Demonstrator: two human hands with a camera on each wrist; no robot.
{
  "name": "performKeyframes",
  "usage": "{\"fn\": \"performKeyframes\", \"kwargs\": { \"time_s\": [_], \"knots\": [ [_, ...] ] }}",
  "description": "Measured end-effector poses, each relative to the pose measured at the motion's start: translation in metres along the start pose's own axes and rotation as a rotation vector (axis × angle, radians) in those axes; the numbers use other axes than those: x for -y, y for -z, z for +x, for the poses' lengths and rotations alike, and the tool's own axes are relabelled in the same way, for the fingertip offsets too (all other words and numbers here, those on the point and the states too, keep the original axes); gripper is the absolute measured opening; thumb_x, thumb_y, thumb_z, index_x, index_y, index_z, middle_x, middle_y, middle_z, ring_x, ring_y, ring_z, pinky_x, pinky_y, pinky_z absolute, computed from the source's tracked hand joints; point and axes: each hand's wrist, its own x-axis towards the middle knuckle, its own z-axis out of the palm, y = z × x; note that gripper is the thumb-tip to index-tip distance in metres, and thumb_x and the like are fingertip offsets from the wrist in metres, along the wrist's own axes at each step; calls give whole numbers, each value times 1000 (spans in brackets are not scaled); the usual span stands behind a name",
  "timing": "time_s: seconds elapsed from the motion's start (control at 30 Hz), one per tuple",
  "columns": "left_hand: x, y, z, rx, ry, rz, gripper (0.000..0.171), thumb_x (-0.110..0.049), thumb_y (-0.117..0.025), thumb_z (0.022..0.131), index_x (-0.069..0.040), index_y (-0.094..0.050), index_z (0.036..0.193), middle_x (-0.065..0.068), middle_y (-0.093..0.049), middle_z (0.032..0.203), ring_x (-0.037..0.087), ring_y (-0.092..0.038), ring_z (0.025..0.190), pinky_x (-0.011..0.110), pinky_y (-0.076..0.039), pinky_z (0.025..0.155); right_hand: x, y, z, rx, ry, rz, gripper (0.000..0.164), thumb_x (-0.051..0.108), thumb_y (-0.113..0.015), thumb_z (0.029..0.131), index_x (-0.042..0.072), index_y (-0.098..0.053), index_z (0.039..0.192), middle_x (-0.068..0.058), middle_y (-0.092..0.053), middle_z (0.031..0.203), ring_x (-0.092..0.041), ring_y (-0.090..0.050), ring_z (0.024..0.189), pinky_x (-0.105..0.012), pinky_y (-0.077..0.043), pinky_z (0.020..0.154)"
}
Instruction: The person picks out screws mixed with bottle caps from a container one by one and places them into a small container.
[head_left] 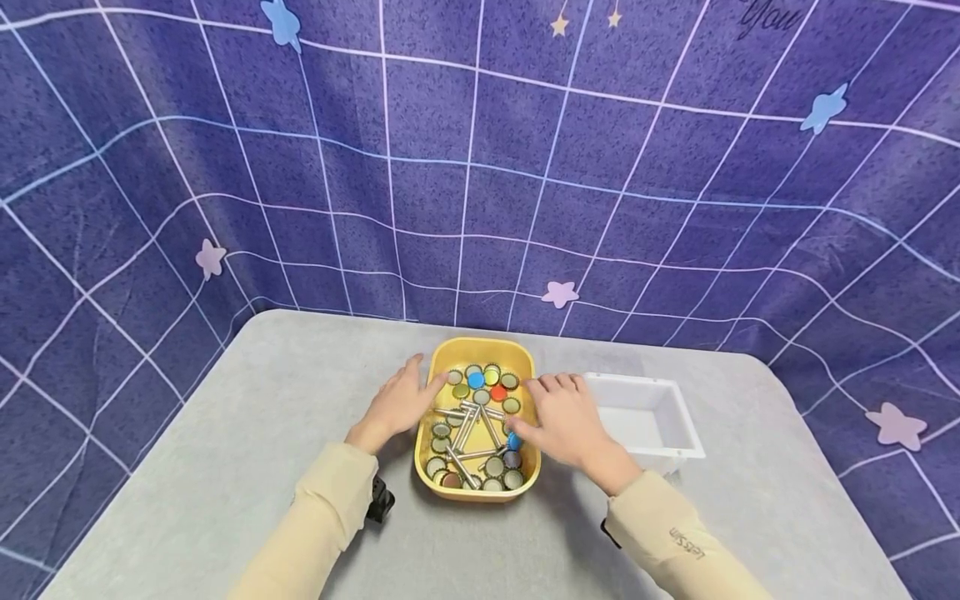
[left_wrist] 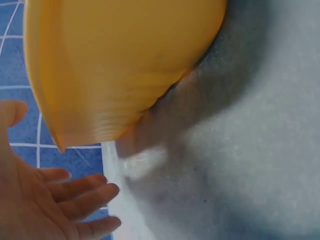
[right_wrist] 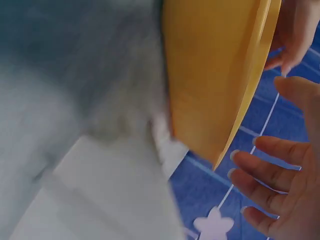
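Observation:
A yellow tray (head_left: 477,493) stands on the table between the two hands, holding several bottle caps (head_left: 494,467) and silver metal rods (head_left: 467,429). In the head view the left hand (head_left: 401,398) is beside its left rim, thumb reaching over the edge. In the left wrist view that hand's fingers (left_wrist: 85,200) are spread and relaxed, apart from the tray wall. The right hand (head_left: 566,421) hovers at the right rim, its thumb over the tray. In the right wrist view its fingers (right_wrist: 270,170) are loosely extended beside the yellow wall. Neither hand holds anything.
A white rectangular bin (head_left: 645,417) stands to the right of the yellow tray, just behind the right hand. The grey table (head_left: 247,467) extends around both containers. A purple curtain (head_left: 450,200) with grid lines and stars hangs behind the table.

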Motion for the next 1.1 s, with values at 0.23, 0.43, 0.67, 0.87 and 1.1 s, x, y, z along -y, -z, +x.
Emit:
{"fn": "performKeyframes", "kwargs": {
  "time_s": [0.23, 0.43, 0.67, 0.87, 1.1],
  "knots": [
    [-1, -6, 8, -15, 58, -81, 72, -48, -43, 99, 1, -30, 150, 26, -56, 137, 45, -53, 128, 56, -41, 107, 20, -15, 12, 40, 44, -69, 43, 44, -69, 85, 8, -67, 109, -10, -68, 103, -33, -58, 101, -49, -37, 100],
    [-4, -17, 9, -50, 92, -123, 61, -34, -49, 97, 3, -36, 145, 25, -60, 132, 43, -57, 122, 56, -45, 101, 31, -36, 12, 104, 38, -131, 25, 36, -71, 83, 13, -63, 88, -7, -65, 93, -30, -56, 94, -50, -31, 101],
    [-6, -30, 6, -42, 24, -45, 61, -27, -48, 100, 4, -26, 148, 30, -56, 135, 46, -61, 115, 56, -48, 96, 39, -55, 10, 76, -35, -133, 20, 27, -65, 86, 8, -66, 94, -11, -69, 95, -34, -56, 102, -56, -29, 105],
    [-4, -34, 7, -94, -35, 25, 58, -7, -45, 93, 7, -27, 147, 31, -63, 120, 45, -66, 100, 55, -53, 86, 44, -62, 11, 68, -88, -175, 29, 38, -66, 90, 9, -68, 94, -9, -71, 95, -32, -56, 102, -52, -30, 103],
    [-2, -36, 8, -117, -63, 105, 62, -5, -47, 90, 9, -27, 147, 32, -68, 99, 44, -68, 87, 54, -54, 78, 47, -64, 12, 134, -73, -319, 20, 26, -67, 87, 13, -67, 102, -7, -69, 100, -30, -56, 108, -46, -31, 103]
  ]
}}
